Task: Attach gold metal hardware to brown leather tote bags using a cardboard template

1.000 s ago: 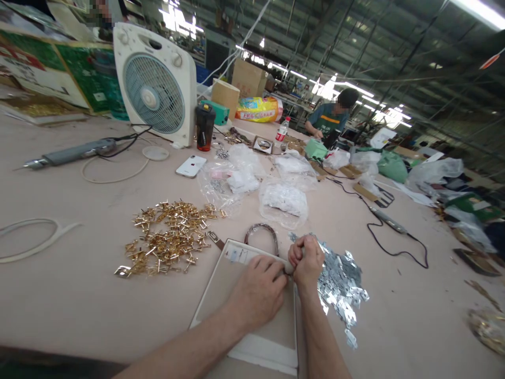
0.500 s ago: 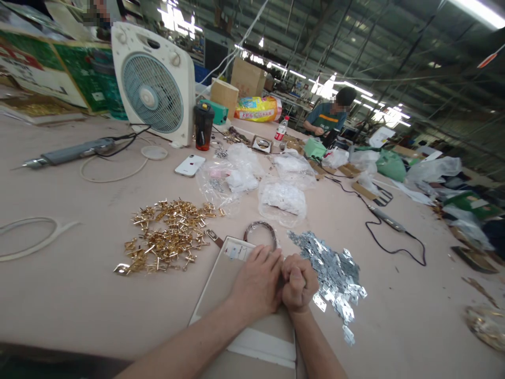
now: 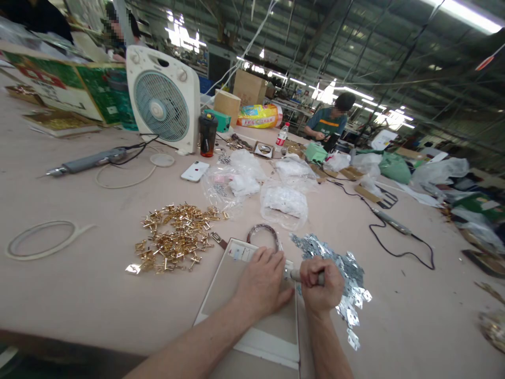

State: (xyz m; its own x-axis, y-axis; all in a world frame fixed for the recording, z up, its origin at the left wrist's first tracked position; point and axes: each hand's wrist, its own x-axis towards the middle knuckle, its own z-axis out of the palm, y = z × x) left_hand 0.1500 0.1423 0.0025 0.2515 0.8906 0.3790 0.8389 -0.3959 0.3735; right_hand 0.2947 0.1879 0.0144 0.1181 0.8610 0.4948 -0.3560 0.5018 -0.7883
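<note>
A beige handbag panel (image 3: 226, 279) with white edging lies in front of me, a brown loop handle (image 3: 263, 227) at its far edge and a small buckled strap (image 3: 218, 239) at its far left corner. Flat on the panel rests my left hand (image 3: 262, 279), fingers stretched out near the handle. My right hand (image 3: 322, 284) is closed round a short tool (image 3: 294, 275) with a pale cylindrical handle. The tool's metal end points left, close to my left fingertips; its exact kind is unclear. Gold metal fittings (image 3: 177, 237) are heaped to the left, silver metal plates (image 3: 351, 271) to the right.
Beyond the panel lie clear plastic bags (image 3: 284, 202) and a white phone (image 3: 194, 171). A box fan (image 3: 163, 100) and a dark cup (image 3: 207, 136) stand at back left. Corded tools (image 3: 89, 160) and a tape roll (image 3: 41, 239) lie about. A person (image 3: 329, 121) sits across.
My right hand has moved right, away from my left hand, and turned so the tool shows. My left hand still rests on the panel. The view has shifted slightly.
</note>
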